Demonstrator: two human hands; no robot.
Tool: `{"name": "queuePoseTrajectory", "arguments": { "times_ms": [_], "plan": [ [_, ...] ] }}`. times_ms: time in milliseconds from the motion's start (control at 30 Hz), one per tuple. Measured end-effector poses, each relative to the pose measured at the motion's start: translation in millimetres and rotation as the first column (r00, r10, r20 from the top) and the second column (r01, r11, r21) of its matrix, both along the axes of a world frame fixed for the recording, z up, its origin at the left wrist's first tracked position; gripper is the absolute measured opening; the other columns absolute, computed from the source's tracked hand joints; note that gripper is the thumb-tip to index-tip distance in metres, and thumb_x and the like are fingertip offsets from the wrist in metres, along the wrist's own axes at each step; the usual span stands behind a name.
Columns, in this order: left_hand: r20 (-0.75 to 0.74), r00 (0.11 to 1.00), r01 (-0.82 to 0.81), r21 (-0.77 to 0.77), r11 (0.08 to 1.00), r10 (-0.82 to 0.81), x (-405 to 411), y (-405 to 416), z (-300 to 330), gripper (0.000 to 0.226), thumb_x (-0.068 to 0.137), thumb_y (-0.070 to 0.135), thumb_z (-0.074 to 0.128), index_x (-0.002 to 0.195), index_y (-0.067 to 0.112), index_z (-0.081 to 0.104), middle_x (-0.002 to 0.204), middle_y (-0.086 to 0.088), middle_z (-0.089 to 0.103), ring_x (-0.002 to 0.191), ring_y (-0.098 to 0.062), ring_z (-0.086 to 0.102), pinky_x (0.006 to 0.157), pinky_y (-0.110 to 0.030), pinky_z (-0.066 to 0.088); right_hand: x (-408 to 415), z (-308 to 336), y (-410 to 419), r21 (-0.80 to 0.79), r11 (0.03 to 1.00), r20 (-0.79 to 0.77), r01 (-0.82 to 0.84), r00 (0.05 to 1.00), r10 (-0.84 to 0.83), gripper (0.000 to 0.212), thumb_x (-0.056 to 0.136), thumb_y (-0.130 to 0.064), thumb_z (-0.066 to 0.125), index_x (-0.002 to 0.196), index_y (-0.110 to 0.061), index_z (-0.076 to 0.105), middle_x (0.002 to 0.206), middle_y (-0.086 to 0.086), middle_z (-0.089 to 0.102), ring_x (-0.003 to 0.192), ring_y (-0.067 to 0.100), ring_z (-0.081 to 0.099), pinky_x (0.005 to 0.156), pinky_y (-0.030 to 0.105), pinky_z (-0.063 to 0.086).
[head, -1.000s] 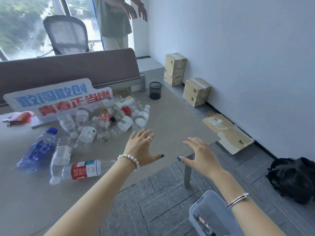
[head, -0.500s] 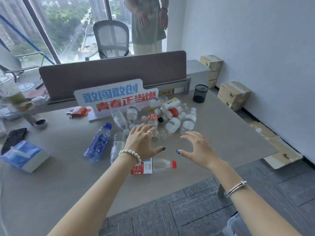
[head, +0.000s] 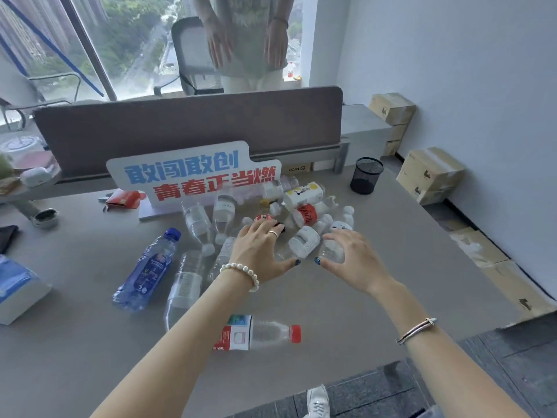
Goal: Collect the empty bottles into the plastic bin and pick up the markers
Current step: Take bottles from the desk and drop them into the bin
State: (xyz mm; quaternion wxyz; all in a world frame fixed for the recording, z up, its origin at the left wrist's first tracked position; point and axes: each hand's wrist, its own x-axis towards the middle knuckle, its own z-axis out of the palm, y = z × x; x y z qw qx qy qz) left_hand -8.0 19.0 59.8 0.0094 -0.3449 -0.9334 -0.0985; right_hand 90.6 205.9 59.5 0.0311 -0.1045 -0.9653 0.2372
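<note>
Both hands are out over a pile of empty bottles [head: 301,212] on the grey desk [head: 407,251]. The left hand [head: 260,251], with a pearl bracelet and a ring, has its fingers spread and relaxed, so that grip is loose and holds nothing; its fingertips reach the near edge of the pile by a red-capped bottle [head: 263,219]. The right hand [head: 354,259], silver bangle on the wrist, is also spread wide over a clear bottle [head: 333,250], grip not closed on anything as far as the view shows.

More bottles lie on their sides nearer the person: a blue-labelled bottle [head: 147,271] at left, a clear one [head: 184,285] just beside it, and a red-and-white labelled bottle [head: 256,331] with a red cap near the front edge, partly under the left forearm. A white sign [head: 193,173] with blue and red characters stands behind the pile, a black mesh pen cup [head: 366,175] to its right. A tissue box [head: 18,289] sits at far left. No plastic bin or markers in view. Another person [head: 247,40] stands behind the divider [head: 187,125].
</note>
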Motion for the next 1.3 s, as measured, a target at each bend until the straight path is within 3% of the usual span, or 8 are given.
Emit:
{"name": "queuePoseTrajectory", "arguments": {
  "times_ms": [467, 667, 767, 867, 967, 1067, 1167, 1300],
  "plan": [
    [0.254, 0.941, -0.182, -0.173, 0.968, 0.223, -75.6, 111.1, -56.1, 0.069, 0.079, 0.065, 0.049, 0.135, 0.026, 0.041, 0.142, 0.009, 0.037, 0.130, -0.018, 0.035, 0.106, -0.037, 0.027, -107.6, -66.4, 119.6, -0.076, 0.996, 0.158, -0.045, 0.986, 0.057, 0.051, 0.084, -0.038, 0.061, 0.131, -0.024, 0.046, 0.139, -0.001, 0.044, 0.132, 0.019, 0.031, 0.104, 0.029, 0.030],
    [0.280, 0.917, -0.224, -0.223, 0.949, 0.283, -91.5, 127.1, -69.3, 0.065, 0.079, 0.061, 0.054, 0.133, 0.026, 0.045, 0.147, 0.008, 0.031, 0.132, -0.018, 0.033, 0.105, -0.038, 0.030, -127.1, -89.4, 134.6, -0.130, 0.989, 0.116, -0.068, 0.990, 0.083, 0.050, 0.082, -0.035, 0.066, 0.127, -0.020, 0.053, 0.133, -0.001, 0.049, 0.130, 0.017, 0.034, 0.098, 0.027, 0.035],
    [0.322, 0.898, -0.225, -0.249, 0.942, 0.299, -94.9, 131.8, -74.9, 0.073, 0.074, 0.064, 0.058, 0.135, 0.029, 0.041, 0.148, 0.007, 0.031, 0.133, -0.018, 0.034, 0.108, -0.039, 0.028, -132.2, -91.9, 135.3, -0.161, 0.986, 0.034, -0.042, 0.998, 0.048, 0.051, 0.077, -0.032, 0.071, 0.123, -0.017, 0.055, 0.132, 0.001, 0.049, 0.127, 0.020, 0.034, 0.104, 0.033, 0.035],
    [0.374, 0.859, -0.252, -0.285, 0.925, 0.350, -93.7, 134.7, -82.7, 0.079, 0.070, 0.069, 0.059, 0.134, 0.027, 0.041, 0.136, 0.004, 0.047, 0.124, -0.017, 0.046, 0.102, -0.036, 0.037, -130.9, -95.6, 130.9, -0.139, 0.989, 0.016, 0.052, 0.999, -0.051, 0.072, 0.074, -0.039, 0.073, 0.135, -0.018, 0.041, 0.143, 0.009, 0.031, 0.131, 0.027, 0.023, 0.109, 0.040, 0.027],
    [0.431, 0.814, -0.275, -0.306, 0.912, 0.390, -88.7, 137.6, -87.7, 0.080, 0.067, 0.070, 0.061, 0.131, 0.025, 0.042, 0.120, 0.004, 0.058, 0.109, -0.018, 0.056, 0.088, -0.033, 0.046, -126.6, -104.9, 126.7, -0.246, 0.933, 0.153, 0.263, 0.961, -0.231, 0.093, 0.075, -0.044, 0.070, 0.145, -0.024, 0.012, 0.149, 0.015, 0.013, 0.138, 0.029, 0.009, 0.111, 0.048, 0.027],
    [0.450, 0.800, -0.279, -0.305, 0.911, 0.396, -84.5, 139.1, -89.1, 0.080, 0.067, 0.068, 0.061, 0.133, 0.028, 0.040, 0.118, 0.005, 0.059, 0.107, -0.018, 0.058, 0.087, -0.032, 0.048, -123.5, -112.0, 122.9, -0.368, 0.845, 0.261, 0.389, 0.915, -0.307, 0.096, 0.078, -0.039, 0.067, 0.146, -0.024, 0.001, 0.144, 0.018, 0.026, 0.134, 0.035, 0.025, 0.097, 0.048, 0.043],
    [0.446, 0.808, -0.270, -0.300, 0.915, 0.384, -81.0, 139.7, -84.5, 0.081, 0.066, 0.068, 0.062, 0.133, 0.028, 0.041, 0.119, 0.005, 0.058, 0.108, -0.018, 0.057, 0.089, -0.032, 0.048, -116.8, -111.7, 121.8, -0.373, 0.851, 0.329, 0.369, 0.910, -0.251, 0.094, 0.080, -0.034, 0.063, 0.146, -0.031, -0.004, 0.142, 0.011, 0.036, 0.113, 0.033, 0.052, 0.075, 0.037, 0.047],
    [0.412, 0.837, -0.270, -0.262, 0.927, 0.360, -76.9, 136.9, -70.5, 0.076, 0.069, 0.067, 0.062, 0.131, 0.027, 0.043, 0.120, 0.005, 0.058, 0.109, -0.018, 0.056, 0.088, -0.033, 0.048, -106.0, -98.5, 123.1, -0.392, 0.859, 0.295, 0.328, 0.930, -0.220, 0.100, 0.073, -0.029, 0.071, 0.145, -0.035, 0.002, 0.140, 0.007, 0.038, 0.114, 0.032, 0.051, 0.089, 0.043, 0.048]
  ]
}}
